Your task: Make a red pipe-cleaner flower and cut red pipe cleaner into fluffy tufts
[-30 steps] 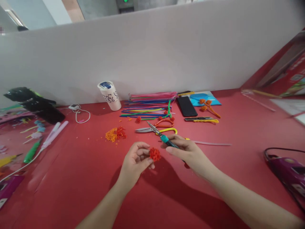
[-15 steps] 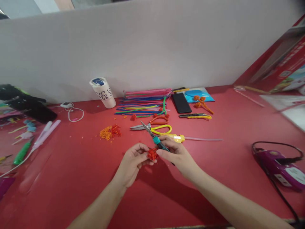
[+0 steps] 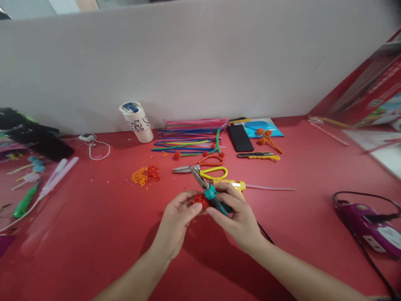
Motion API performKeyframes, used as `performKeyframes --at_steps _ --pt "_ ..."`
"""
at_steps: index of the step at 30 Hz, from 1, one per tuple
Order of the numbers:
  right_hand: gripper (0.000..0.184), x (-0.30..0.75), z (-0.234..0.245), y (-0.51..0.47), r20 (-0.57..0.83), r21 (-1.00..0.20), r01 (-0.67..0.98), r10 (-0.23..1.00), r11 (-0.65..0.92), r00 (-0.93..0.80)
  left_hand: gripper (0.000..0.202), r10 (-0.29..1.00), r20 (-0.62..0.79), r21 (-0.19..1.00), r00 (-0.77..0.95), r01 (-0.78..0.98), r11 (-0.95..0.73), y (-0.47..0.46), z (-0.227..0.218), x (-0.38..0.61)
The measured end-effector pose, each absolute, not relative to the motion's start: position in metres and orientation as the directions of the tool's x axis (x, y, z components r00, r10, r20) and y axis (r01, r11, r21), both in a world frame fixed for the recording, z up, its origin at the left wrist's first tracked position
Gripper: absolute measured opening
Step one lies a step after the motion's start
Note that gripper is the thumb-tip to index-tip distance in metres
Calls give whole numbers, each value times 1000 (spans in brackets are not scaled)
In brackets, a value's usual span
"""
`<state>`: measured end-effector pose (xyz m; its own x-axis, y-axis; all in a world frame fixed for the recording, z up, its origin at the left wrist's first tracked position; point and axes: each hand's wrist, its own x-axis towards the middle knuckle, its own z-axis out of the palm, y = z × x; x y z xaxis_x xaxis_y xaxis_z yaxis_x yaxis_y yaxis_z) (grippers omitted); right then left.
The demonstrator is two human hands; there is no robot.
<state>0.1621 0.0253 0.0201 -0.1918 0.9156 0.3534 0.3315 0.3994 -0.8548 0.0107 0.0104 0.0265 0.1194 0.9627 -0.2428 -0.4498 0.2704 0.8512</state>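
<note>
My left hand (image 3: 177, 219) pinches a small red fuzzy ball (image 3: 200, 201) of pipe-cleaner material just above the red table (image 3: 94, 234). My right hand (image 3: 236, 215) is closed round the teal handles of small pliers (image 3: 205, 188), whose metal tip points up and to the left. Fingers of both hands meet at the red ball. Just behind the hands lie yellow-handled scissors (image 3: 205, 170) and a yellow glue gun (image 3: 236, 184) with a clear glue stick (image 3: 269, 188).
A pile of orange and red trimmings (image 3: 145, 174) lies to the left. Coloured pipe cleaners (image 3: 191, 136), a paper cup (image 3: 137, 121), a black phone (image 3: 240, 137) and a utility knife (image 3: 258, 156) line the white partition. A purple device (image 3: 371, 219) with cable sits at right.
Both hands have drawn closer together and slightly toward me, the left fingers now wrapping more over the red ball. The pliers tilt more upright. The view shifted a little.
</note>
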Motion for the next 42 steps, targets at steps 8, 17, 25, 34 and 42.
performKeyframes --at_steps 8,17,25,34,42 --pt "10 206 36 24 254 -786 434 869 441 -425 13 937 -271 757 220 -553 349 21 36 -13" --pt "8 214 30 7 195 -722 526 862 449 -469 19 949 -245 753 199 -577 315 25 19 -15" --pt "11 209 29 10 163 -699 561 863 443 -478 23 945 -266 746 191 -580 328 29 17 -22" --pt "10 207 26 16 149 -703 558 858 441 -491 25 941 -311 778 134 -532 333 32 21 -23" --pt "10 206 26 16 150 -697 566 862 440 -485 24 946 -283 796 158 -511 324 32 20 -24"
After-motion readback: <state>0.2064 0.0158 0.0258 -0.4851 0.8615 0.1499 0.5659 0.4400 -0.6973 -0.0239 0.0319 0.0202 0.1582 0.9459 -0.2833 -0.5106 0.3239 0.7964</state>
